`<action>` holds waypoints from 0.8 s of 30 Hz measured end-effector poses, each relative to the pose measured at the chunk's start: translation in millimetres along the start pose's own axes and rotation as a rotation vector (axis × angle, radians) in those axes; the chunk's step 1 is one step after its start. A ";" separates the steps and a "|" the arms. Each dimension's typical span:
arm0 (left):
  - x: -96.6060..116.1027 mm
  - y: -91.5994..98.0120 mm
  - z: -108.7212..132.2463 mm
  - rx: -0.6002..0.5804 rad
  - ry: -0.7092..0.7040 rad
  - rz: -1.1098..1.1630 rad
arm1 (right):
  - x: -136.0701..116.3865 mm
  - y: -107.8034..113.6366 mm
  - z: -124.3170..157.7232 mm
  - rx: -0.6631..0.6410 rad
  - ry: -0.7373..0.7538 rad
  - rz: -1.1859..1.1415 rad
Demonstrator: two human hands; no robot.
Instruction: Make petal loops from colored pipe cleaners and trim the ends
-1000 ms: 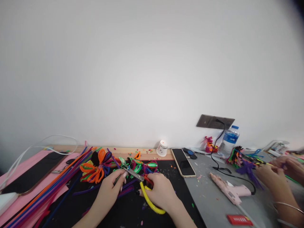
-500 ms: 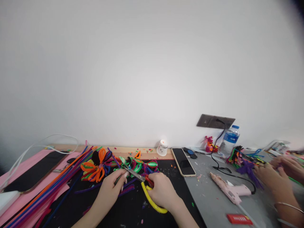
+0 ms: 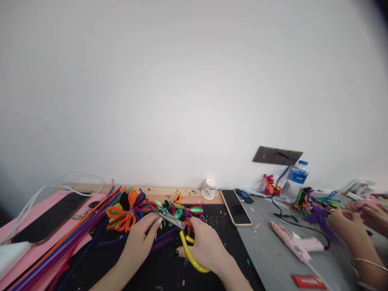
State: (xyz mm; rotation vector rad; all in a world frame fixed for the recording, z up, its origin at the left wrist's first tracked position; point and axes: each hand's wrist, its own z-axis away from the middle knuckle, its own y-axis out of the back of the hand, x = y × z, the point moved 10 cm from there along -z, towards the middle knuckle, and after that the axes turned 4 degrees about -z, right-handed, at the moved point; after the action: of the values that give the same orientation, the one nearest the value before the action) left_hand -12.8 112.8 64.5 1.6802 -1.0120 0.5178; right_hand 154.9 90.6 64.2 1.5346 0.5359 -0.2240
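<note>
My right hand (image 3: 204, 244) is closed round pliers (image 3: 174, 219) with a yellow and a red grip, their metal jaws pointing up and left. Its thumb, with a dark nail, sticks out left past the yellow grip. The fingers of my left hand (image 3: 142, 236) are pinched beside the jaws; what they hold is hidden. A thin purple pipe cleaner (image 3: 146, 199) runs up from near these fingertips. Behind my hands lie an orange, purple and black pipe-cleaner flower (image 3: 129, 212) and a green and magenta bunch of loops (image 3: 194, 211). Purple strips (image 3: 163, 241) rest on the black mat (image 3: 236, 250).
Long pipe cleaners (image 3: 72, 238) lie at left beside a dark tablet-like slab (image 3: 48, 214). At right are a paper cup (image 3: 209, 190), a phone (image 3: 235, 207), a pink glue gun (image 3: 298, 242), a water bottle (image 3: 296, 180) and another person's hands (image 3: 348, 220) with purple material.
The view has shifted slightly, so things sit a little further right. My right thumb now shows apart from the yellow grip. My left hand stays pinched by the jaws.
</note>
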 end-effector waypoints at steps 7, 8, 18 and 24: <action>8.2 -1.3 1.9 -0.006 -0.073 -0.057 | 1.0 -3.2 0.1 -0.016 0.002 0.012; 8.9 -1.3 2.4 -0.004 -0.080 -0.058 | 1.1 -3.0 -0.4 -0.009 0.001 0.015; 12.9 -4.8 4.1 -0.021 -0.126 -0.040 | 1.9 1.1 -4.7 0.056 0.034 0.121; 15.4 -6.5 4.0 -0.033 -0.125 -0.023 | 2.1 2.5 -4.1 0.061 0.068 0.124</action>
State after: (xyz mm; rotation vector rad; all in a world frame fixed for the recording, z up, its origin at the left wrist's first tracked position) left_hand 0.5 104.0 71.0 1.7097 -1.0839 0.3828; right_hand 157.1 95.1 65.7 1.6336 0.4885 -0.0938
